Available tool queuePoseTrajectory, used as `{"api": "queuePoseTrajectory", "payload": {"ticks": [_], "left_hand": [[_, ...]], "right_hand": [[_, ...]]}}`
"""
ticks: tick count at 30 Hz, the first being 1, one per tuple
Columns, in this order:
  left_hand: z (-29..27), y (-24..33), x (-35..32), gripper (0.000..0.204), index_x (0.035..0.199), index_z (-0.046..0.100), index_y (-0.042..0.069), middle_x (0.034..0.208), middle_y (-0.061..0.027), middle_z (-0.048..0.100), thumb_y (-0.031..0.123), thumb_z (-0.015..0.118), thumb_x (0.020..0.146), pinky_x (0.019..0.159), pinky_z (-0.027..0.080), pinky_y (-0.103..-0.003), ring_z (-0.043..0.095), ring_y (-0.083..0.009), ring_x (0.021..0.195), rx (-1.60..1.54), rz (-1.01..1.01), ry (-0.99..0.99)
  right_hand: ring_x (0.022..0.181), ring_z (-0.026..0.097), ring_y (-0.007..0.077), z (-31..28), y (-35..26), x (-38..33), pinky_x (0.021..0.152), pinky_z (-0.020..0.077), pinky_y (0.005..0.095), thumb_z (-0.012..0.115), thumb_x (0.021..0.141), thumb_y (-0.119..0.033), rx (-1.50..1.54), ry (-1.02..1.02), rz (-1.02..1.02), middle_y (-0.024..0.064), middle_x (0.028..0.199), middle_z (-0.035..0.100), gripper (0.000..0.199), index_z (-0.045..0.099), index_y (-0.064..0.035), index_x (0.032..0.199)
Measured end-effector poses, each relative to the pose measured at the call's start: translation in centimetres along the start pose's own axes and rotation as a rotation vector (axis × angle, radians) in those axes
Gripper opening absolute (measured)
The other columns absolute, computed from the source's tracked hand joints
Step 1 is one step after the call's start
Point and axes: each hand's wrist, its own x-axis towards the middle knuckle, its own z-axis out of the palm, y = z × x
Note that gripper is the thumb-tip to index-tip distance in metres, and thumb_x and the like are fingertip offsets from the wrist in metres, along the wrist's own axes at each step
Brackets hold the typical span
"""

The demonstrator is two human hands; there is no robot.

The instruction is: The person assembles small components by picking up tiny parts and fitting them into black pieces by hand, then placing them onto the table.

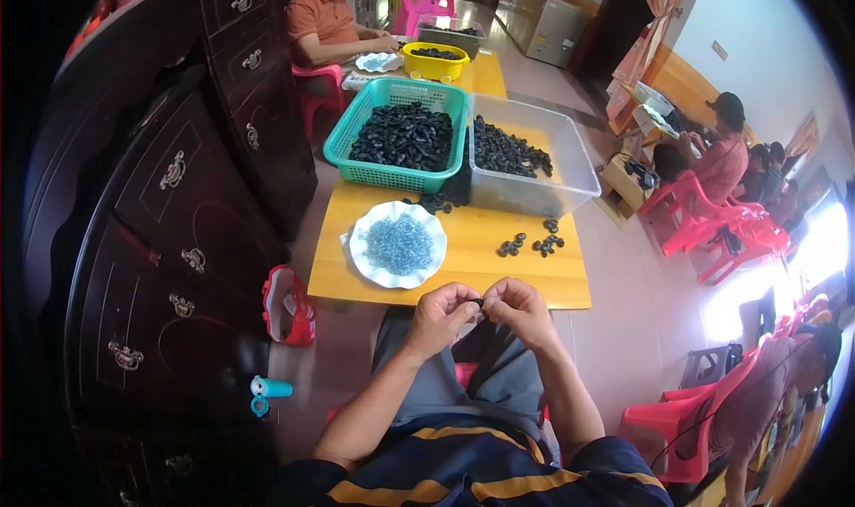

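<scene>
My left hand (443,316) and my right hand (520,313) meet just off the table's near edge, above my lap. Both pinch one small black part (479,302) between their fingertips; the fingers cover most of it, so its exact kind does not show. Beyond my left hand, a white wavy-rimmed plate (362,259) holds a heap of thin, clear bluish pieces (398,244). Small clusters of black oval parts (511,245) lie on the yellow wooden table (499,284) beyond my right hand.
Behind the plate stand a teal basket (392,178) and a clear plastic bin (534,202), both with many black parts. A yellow tub (436,68) is farther back, near a seated person (325,21). Dark cabinets (178,240) line the left. A red bag (289,306) sits below.
</scene>
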Motion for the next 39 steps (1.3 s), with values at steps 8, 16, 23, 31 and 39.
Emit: {"api": "queuePoseTrajectory", "payload": {"ticks": [8, 16, 23, 31, 39], "left_hand": [[-0.1, -0.9, 0.2, 0.009, 0.102, 0.063, -0.002, 0.085, -0.0028, 0.068, -0.001, 0.062, 0.093, 0.065, 0.052, -0.022, 0.064, -0.0073, 0.071, 0.055, -0.007, 0.027], [-0.4, -1.3, 0.3, 0.007, 0.1, 0.063, -0.002, 0.083, -0.0035, 0.068, 0.0, 0.062, 0.093, 0.063, 0.053, -0.022, 0.064, -0.0077, 0.068, 0.082, -0.032, 0.022], [-0.5, -2.5, 0.1, 0.006, 0.099, 0.063, -0.002, 0.082, -0.0032, 0.068, 0.0, 0.062, 0.093, 0.063, 0.053, -0.022, 0.064, -0.0073, 0.068, -0.061, -0.131, 0.046], [0.4, -1.4, -0.1, 0.006, 0.096, 0.064, -0.003, 0.081, -0.004, 0.069, -0.004, 0.065, 0.09, 0.061, 0.053, -0.023, 0.065, -0.0067, 0.07, 0.315, 0.129, 0.109], [-0.8, -0.9, 0.5, 0.019, 0.106, 0.066, -0.002, 0.083, -0.0098, 0.073, -0.003, 0.067, 0.087, 0.063, 0.055, -0.026, 0.07, -0.0135, 0.069, 0.666, 0.424, 0.1]], "right_hand": [[0.074, 0.057, 0.0045, 0.0, 0.5, 0.1, 0.068, 0.0475, 0.0204, 0.068, 0.093, -0.006, -0.114, 0.051, 0.004, -0.0015, 0.083, 0.064, 0.006, 0.064, -0.0017, 0.093], [0.076, 0.063, 0.0072, -1.0, 1.8, 0.5, 0.071, 0.0518, 0.0218, 0.069, 0.093, -0.005, 0.003, -0.029, 0.027, 0.001, 0.084, 0.068, 0.006, 0.064, -0.0013, 0.092], [0.076, 0.059, 0.005, -1.0, 2.4, 0.5, 0.07, 0.0491, 0.0209, 0.068, 0.093, -0.003, -0.073, -0.052, -0.017, -0.0002, 0.083, 0.067, 0.004, 0.065, -0.0019, 0.091], [0.075, 0.062, 0.0088, -0.8, 3.4, 0.4, 0.07, 0.0521, 0.0238, 0.069, 0.094, -0.007, 0.106, -0.019, 0.029, 0.0015, 0.082, 0.067, 0.007, 0.064, -0.0016, 0.095], [0.075, 0.065, 0.0101, 0.3, 3.5, -0.2, 0.072, 0.0535, 0.024, 0.066, 0.097, -0.011, 0.208, 0.049, 0.112, 0.0034, 0.087, 0.069, 0.012, 0.065, -0.0006, 0.103]]}}
